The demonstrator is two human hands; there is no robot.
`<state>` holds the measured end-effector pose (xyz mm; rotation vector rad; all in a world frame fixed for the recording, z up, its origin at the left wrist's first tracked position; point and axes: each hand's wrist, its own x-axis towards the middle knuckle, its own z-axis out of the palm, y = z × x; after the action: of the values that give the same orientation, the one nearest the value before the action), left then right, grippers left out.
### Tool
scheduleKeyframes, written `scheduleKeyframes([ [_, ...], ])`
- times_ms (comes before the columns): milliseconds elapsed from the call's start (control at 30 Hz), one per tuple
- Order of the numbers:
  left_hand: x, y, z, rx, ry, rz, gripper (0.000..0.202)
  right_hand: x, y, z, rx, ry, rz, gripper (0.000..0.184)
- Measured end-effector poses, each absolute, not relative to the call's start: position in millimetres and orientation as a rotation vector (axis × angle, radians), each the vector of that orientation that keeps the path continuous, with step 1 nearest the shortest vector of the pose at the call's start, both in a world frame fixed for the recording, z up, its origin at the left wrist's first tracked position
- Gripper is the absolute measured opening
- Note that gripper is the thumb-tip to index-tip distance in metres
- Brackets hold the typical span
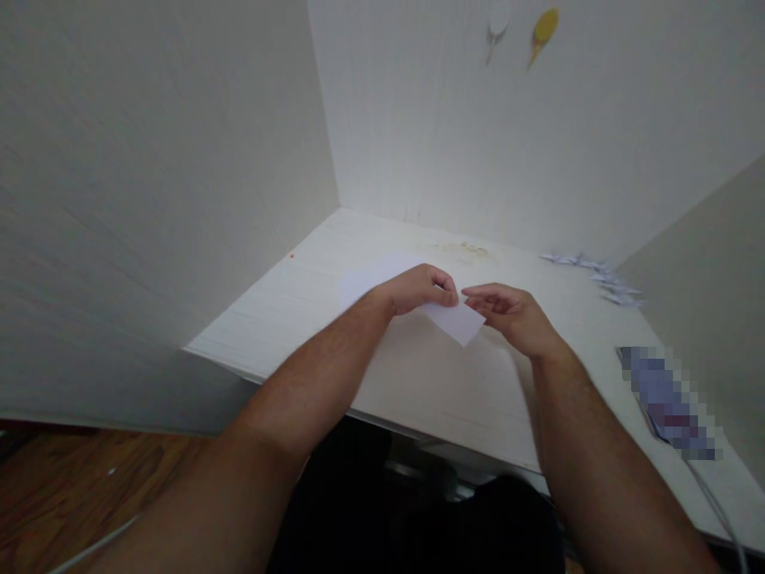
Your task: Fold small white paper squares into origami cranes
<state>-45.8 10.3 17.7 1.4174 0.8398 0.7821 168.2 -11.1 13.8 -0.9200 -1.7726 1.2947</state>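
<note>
My left hand (pixel 427 288) pinches a small piece of white paper (pixel 459 321) between thumb and fingers, holding it above the white desk. The paper's free corner points toward my right hand (pixel 505 313). That hand is beside the corner with its fingers loosely curved and apart; whether a fingertip touches the paper's edge is hard to tell. Behind my left wrist, a larger sheet of white paper (pixel 362 285) lies flat on the desk, partly covered by my forearm.
Several small folded white paper pieces (pixel 618 291) form a row at the desk's back right. A phone-like device (pixel 666 402), its screen blurred out, lies at the right with a cable (pixel 714 498). White panels enclose the desk (pixel 287 319). Yellow (pixel 545 26) and white hooks (pixel 498 19) are on the back wall.
</note>
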Motion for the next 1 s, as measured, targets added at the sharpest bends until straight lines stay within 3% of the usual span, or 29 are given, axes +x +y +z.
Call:
scheduleKeyframes([
  [100,-39,8,15,1.483,0.857,0.709,0.014,165,-17,17,-0.968,-1.791,1.405,0.025],
  [367,-41,17,8,1.461,0.929,0.695,0.013,172,-16,23,-1.020,-1.881,1.408,0.016],
  [1000,-36,20,3,1.483,0.936,0.702,0.017,174,-18,21,-1.015,-2.189,1.591,0.023],
])
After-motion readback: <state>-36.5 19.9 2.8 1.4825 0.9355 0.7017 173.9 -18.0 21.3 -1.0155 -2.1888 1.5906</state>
